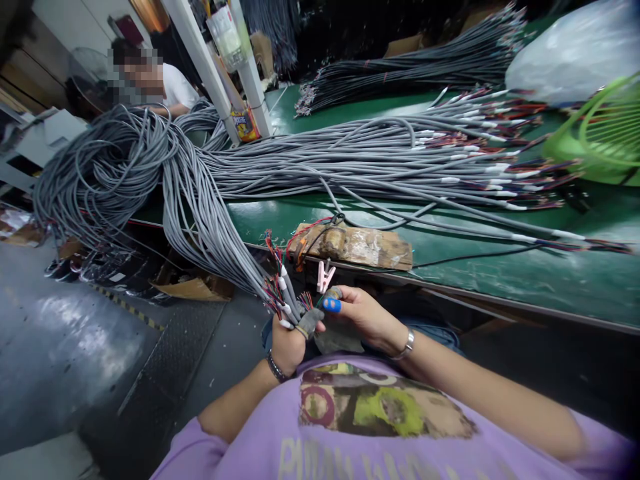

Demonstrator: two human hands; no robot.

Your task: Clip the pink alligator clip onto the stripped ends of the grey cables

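Observation:
My left hand [287, 343] is closed round the ends of several grey cables [220, 253] that hang down from the green bench; coloured wire ends stick out above its fist. Its thumb wears a grey finger cot. My right hand [357, 313], with a blue cot on one fingertip, pinches the thin coloured wires [306, 300] at the tip of one cable, right beside the left hand. Both hands are held in front of my chest, below the bench edge.
A green bench [450, 267] carries big bundles of grey cables [375, 157] with stripped coloured ends. A taped wooden block [357, 245] with a pink clip [325, 275] sits at its edge. A green fan [607, 133] stands at right. Another person [150, 77] sits at the far left.

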